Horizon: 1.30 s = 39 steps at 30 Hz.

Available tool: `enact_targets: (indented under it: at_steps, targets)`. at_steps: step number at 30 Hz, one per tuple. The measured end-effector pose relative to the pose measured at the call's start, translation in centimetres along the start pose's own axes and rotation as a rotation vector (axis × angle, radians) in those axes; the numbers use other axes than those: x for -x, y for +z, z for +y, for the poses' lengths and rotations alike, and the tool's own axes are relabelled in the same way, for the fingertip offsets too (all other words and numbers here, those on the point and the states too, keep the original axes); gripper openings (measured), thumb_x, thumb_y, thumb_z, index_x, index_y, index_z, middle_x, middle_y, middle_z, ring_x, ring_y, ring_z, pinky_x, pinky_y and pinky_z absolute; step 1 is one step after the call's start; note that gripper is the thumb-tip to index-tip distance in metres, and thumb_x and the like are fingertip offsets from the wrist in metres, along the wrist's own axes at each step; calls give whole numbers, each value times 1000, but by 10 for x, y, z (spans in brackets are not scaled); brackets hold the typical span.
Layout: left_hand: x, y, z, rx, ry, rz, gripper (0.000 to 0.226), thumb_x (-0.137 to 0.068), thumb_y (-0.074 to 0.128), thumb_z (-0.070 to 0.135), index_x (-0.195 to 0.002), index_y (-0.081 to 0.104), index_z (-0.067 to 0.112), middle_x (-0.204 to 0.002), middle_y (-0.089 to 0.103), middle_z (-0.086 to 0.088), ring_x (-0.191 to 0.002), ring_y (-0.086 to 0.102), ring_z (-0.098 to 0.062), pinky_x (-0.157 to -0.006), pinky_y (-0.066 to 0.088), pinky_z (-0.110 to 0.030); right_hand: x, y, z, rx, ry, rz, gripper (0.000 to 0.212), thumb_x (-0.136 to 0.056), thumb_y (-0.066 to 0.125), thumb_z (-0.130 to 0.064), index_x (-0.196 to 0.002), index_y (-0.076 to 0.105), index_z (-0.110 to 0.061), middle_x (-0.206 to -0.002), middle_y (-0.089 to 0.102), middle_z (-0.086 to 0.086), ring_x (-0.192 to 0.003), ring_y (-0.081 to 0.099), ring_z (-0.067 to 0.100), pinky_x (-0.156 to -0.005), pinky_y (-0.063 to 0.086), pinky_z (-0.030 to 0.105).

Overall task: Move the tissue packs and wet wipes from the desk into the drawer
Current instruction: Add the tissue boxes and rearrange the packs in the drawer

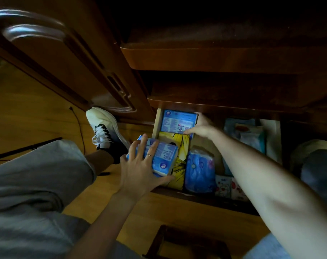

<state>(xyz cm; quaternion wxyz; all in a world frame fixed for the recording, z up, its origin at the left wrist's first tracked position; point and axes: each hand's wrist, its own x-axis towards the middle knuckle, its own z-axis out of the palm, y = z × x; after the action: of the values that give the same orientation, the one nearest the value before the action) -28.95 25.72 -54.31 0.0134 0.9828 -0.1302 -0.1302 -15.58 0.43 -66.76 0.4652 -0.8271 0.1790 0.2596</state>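
Reaching into the open drawer (156, 122), the right hand (202, 127) pinches a blue tissue pack (178, 121) at the back left corner. The left hand (140, 169), fingers (143, 144) spread and curled, grips another blue pack (163, 158) over the drawer's left edge, above a yellow pack (180, 165).

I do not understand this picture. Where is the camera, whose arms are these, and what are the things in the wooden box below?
There is no machine here. A person wears one camera on the head, looking down at their own arms. The wooden box is an open brown drawer. The left hand grips a blue printed tissue pack above the drawer's near left corner. The right hand holds a second blue printed pack at the drawer's back. Between them lies a yellow flower-patterned pack, beside it a soft blue plastic pack. The white and black shoe is the person's.
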Motion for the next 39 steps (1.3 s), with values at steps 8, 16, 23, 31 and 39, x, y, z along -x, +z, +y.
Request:
enact_targets:
  at_steps: [8,16,23,31,39]
  targets:
    - [-10,0,-2,-78,93,-124,125,-66,54,91,-158,-9,36,-166,-1,-4,-150,0,-35,-104,37,-61,38,-15,45,151,-116,402,107,-69,92,-32,-150,23,-20,-148,40,13,-130,46,33,-89,44,41]
    - [-15,-1,0,-41,61,-3,110,-62,76,71,-152,27,32,-147,30,-10,-138,26,-34,-99,43,-56,85,-3,70,870,-328,735,83,-82,71,-7,-156,35,-16,-145,38,17,-108,49,39,-83,50,50]
    - [-12,11,-3,123,-66,12,109,-53,62,86,-141,30,30,-124,48,-6,-117,48,-30,-91,47,-50,96,-16,59,772,-433,237,78,-86,72,-17,-153,36,-34,-151,33,5,-130,46,32,-89,48,43]
    - [-8,15,-12,299,-190,132,110,-56,77,77,-142,35,22,-127,50,-13,-117,50,-34,-82,52,-47,111,-6,86,738,-161,-101,76,-79,59,-79,-132,50,-25,-133,60,3,-109,62,22,-81,50,37]
    - [-14,17,-11,329,-206,126,110,-56,76,78,-143,32,26,-129,47,-10,-119,47,-31,-83,52,-46,113,11,64,670,-107,-132,81,-76,82,-47,-143,48,-16,-142,55,10,-128,54,30,-106,46,47]
